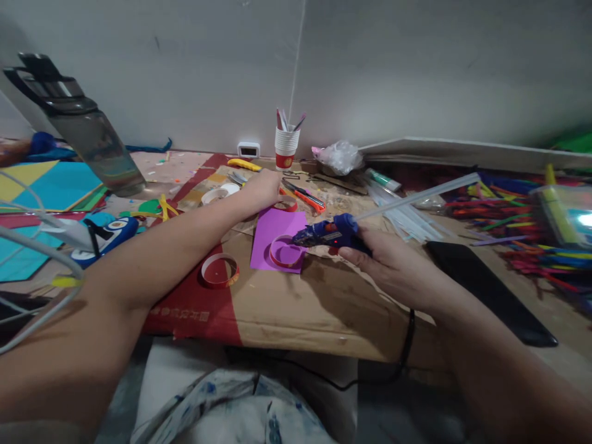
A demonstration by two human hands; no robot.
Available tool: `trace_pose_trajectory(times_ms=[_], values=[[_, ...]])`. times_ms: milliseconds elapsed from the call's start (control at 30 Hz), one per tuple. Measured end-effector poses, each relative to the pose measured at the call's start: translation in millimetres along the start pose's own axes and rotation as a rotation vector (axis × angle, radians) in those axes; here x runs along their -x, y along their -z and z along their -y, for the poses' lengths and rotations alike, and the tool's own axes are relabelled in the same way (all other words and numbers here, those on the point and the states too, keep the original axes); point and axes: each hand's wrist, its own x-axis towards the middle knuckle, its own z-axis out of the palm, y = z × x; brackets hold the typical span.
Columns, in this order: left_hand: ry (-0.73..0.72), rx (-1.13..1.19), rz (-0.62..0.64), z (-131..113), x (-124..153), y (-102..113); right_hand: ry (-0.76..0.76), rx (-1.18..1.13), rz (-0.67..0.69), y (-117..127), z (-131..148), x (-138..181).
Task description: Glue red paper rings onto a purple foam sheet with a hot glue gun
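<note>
Nearest lay the patterned clothing over the person's lap; beyond it, brown-and-red cardboard covered the tabletop, with a black phone lying to the right; a loose paper ring stood on the red part; the right hand gripped a blue glue gun, its fingers wrapped round the handle and a long clear glue stick poking out of the back; the nozzle pointed at the red-and-white ring on a purple sheet, though whether it touched could not be told; the left hand was at the sheet's far edge, beside another red ring, its fingers too hidden to tell if they held anything; farther back lay an orange cutter; a stack of paper cups holding pens stood near the wall.
</note>
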Motion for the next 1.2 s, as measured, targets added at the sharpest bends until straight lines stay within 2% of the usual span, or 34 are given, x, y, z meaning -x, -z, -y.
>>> trace_pose_trajectory(times_ms=[200, 367, 433, 633, 700, 767, 800, 867, 967, 1067, 1200], values=[[0.046, 0.085, -0.004, 4, 8, 9, 0.004, 0.016, 0.003, -2, 3, 0], [0.114, 0.108, -0.167, 8, 15, 28, 0.007, -0.011, 0.018, -3, 5, 1], [0.161, 0.073, -0.187, 13, 16, 35, 0.016, -0.012, 0.009, -3, 5, 2], [0.205, 0.006, -0.089, 28, 13, 33, -0.01, 0.011, 0.022, -5, 5, 1], [0.18, 0.03, -0.111, 29, 17, 30, -0.005, 0.004, 0.01, -6, 5, 1], [0.068, 0.117, -0.133, 28, 25, 30, 0.004, -0.014, -0.003, -6, 5, 1], [-0.03, 0.182, -0.102, 27, 32, 32, 0.006, -0.025, -0.006, -6, 4, 2], [-0.226, 0.316, 0.088, 24, 49, 37, 0.003, -0.041, -0.012, -6, 4, 2], [-0.354, 0.431, 0.249, 20, 74, 39, 0.006, -0.047, -0.024, -5, 4, 2], [-0.358, 0.526, 0.366, 19, 88, 31, 0.017, -0.048, -0.031, -5, 2, 3], [-0.319, 0.656, 0.364, 21, 91, 9, 0.003, -0.034, -0.027, -5, 0, 4]])
